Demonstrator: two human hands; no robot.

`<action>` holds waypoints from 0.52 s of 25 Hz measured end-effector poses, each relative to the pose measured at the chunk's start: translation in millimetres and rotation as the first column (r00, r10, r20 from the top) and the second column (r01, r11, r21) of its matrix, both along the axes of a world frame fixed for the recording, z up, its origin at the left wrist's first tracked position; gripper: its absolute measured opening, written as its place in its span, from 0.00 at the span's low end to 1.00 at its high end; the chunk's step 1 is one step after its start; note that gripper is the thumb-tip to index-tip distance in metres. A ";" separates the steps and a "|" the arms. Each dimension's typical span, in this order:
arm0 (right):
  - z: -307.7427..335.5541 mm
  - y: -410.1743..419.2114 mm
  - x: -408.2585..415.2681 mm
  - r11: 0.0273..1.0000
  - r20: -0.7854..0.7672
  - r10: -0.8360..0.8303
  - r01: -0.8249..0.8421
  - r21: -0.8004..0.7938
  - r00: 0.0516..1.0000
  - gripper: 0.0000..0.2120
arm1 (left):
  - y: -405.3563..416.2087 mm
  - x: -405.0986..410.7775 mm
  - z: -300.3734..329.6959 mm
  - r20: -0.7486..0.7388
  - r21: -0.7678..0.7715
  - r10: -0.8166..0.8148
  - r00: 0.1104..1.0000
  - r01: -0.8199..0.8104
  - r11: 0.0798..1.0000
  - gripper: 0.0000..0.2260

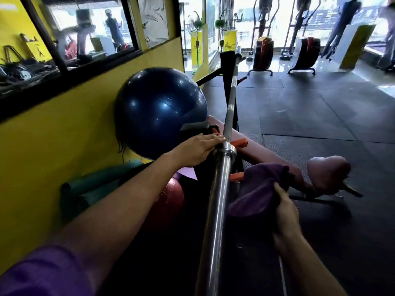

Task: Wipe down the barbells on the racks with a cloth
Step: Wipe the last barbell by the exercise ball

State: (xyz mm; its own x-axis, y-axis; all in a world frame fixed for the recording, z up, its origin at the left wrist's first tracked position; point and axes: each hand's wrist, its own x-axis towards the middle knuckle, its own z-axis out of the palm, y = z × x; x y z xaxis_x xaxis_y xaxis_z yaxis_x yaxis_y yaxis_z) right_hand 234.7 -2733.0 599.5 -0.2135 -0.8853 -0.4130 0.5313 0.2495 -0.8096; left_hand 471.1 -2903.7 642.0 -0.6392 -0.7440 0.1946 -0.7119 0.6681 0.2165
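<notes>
Two hands are at work, and nearest me is my right hand [285, 212], its fingers curled round a bunched purple cloth [258, 189] held just beside the barbell [220, 189], not quite on it as far as I can tell. Further along, my left hand [197, 151] lies with fingers nearly straight against the bar right at the collar [227, 149], steadying rather than gripping.

The barbell runs away from me along the bench press rack [229, 60], its thick sleeve closest and the thinner knurled shaft beyond, resting near the orange hooks [239, 143]. My worry is that a hard push with the cloth could roll or slide the bar in its hooks (my left hand is only pressing, not holding), and loose folds might snag on a hook.

The steel looks bright and polished on the sleeve, duller and ringed on the shaft. Beyond sit a blue exercise ball [160, 112] against the yellow wall [53, 146] and the maroon bench pad [267, 150].
</notes>
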 end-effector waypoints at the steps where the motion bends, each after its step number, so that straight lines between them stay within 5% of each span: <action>1: 2.6 -9.7 14.2 0.999 0.061 0.033 -0.033 0.005 0.998 0.14 | -5.2 -1.3 5.1 0.030 -0.021 -0.012 0.999 0.013 1.000 0.21; 7: -23.1 -88.0 64.2 0.998 0.086 0.055 -0.054 -0.023 0.995 0.26 | -39.0 0.8 4.7 0.262 0.044 0.003 0.965 -0.015 0.999 0.20; 13: -19.8 -66.3 74.7 0.984 0.198 0.180 -0.175 -0.041 0.964 0.16 | -39.4 -2.2 -2.6 0.144 0.078 0.044 0.989 -0.056 0.995 0.17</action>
